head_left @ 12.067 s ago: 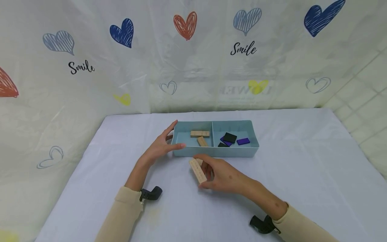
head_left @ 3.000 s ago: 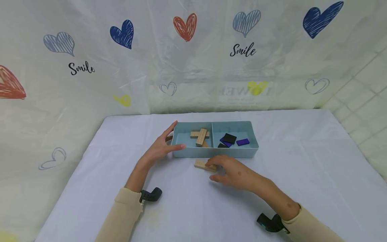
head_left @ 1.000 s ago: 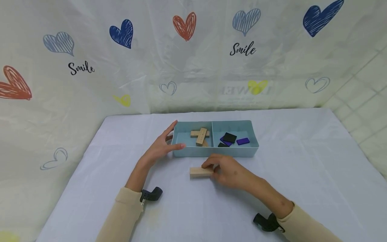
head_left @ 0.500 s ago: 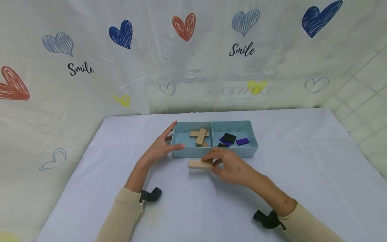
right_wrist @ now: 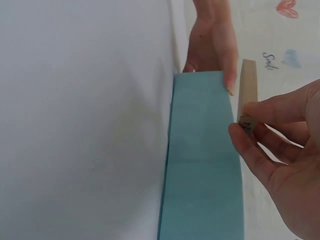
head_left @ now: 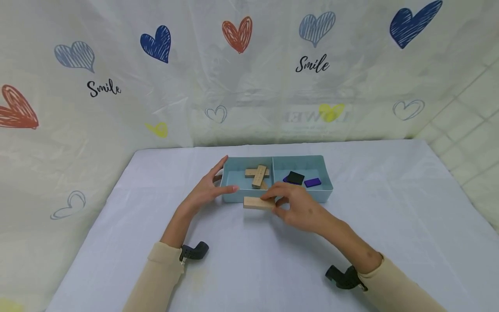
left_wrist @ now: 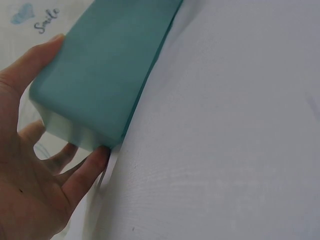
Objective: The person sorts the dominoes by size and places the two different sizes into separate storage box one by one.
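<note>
My right hand [head_left: 298,208] pinches a pale wooden block [head_left: 258,203] by its right end, thumb and fingertips around it. Held level, the block overlaps the front wall of the blue box in the head view. Dark marks show on its near end in the right wrist view, where the block [right_wrist: 248,90] is above the rim. At the box's left end, my left hand [head_left: 208,190] holds the blue box [head_left: 234,196], its thumb at the front rim. The left wrist view shows fingertips [left_wrist: 100,156] against the end wall of the box [left_wrist: 110,65].
A divider [head_left: 273,173] splits the box. Its left compartment has several wooden blocks, one block [head_left: 259,176] lying across another. On the right are black pieces [head_left: 295,177] and purple pieces [head_left: 312,182], partly behind my right hand. A white cloth [head_left: 234,268] covers the table.
A wooden block has been added to the left compartment. My right hand has since taken another from the cloth and lifted it toward the box's front wall. My left hand stays put.
</note>
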The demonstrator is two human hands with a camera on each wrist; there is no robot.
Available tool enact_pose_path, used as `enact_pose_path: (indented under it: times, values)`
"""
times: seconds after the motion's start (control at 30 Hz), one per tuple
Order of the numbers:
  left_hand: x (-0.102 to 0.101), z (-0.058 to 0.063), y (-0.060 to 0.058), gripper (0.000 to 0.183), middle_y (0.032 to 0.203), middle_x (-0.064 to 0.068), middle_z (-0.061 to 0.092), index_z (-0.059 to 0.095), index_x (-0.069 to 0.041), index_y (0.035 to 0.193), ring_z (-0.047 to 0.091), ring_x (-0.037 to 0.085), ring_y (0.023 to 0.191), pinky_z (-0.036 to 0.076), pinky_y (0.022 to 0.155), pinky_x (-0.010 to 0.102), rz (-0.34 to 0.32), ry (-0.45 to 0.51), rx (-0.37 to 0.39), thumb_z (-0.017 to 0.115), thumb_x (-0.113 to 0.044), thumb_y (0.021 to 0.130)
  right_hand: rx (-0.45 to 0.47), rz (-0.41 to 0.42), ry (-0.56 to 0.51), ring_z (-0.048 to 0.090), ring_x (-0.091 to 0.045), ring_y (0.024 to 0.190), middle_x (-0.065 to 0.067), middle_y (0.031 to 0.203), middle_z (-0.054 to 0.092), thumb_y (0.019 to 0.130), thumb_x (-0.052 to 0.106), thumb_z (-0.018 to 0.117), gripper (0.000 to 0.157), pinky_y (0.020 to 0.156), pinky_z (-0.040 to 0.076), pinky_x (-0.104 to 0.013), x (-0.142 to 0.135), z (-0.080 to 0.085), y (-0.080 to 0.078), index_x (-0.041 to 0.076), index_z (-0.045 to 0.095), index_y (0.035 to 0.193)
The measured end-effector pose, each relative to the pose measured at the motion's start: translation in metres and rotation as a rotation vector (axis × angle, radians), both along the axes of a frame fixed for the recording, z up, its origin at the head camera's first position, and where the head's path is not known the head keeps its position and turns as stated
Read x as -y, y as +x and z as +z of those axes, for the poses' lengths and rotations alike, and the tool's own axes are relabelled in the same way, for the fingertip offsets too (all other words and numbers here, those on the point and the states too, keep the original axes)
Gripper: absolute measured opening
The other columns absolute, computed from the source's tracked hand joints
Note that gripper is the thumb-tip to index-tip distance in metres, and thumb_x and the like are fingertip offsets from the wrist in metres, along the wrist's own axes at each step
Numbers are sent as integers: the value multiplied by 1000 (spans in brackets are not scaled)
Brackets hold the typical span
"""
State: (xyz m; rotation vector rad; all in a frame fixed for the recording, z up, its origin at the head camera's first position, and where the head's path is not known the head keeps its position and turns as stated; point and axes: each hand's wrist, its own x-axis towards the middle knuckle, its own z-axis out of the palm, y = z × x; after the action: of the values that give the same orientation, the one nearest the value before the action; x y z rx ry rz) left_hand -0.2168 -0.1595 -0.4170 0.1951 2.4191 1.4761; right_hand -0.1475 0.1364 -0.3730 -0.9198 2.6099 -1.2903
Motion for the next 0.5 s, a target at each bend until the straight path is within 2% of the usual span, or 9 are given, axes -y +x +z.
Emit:
enact_pose_path:
  times: [0.2,0.33,0.5]
  values:
    - [2,1,2,99,176,-6,14,18,-60,159,28,34,159,31,118,73,2,-5,3,83,-48,85,-65,0,-51,70,-21,102,-6,115,73,84,-15,75,40,85,63,-31,1,2,-5,7,77,117]
    - [1,1,1,98,175,-7,16,19,-63,157,29,33,158,31,117,73,0,-5,-4,83,-49,84,-78,-31,-72,70,-24,105,-9,116,73,83,-16,75,40,84,63,-31,2,5,-9,5,77,117]
    - [2,-1,-2,102,176,-6,16,17,-55,162,29,34,158,31,117,74,-5,-14,-6,83,-51,84,-81,-60,-86,70,-26,107,-11,118,73,84,-15,74,38,86,63,-33,1,9,-14,4,77,117]
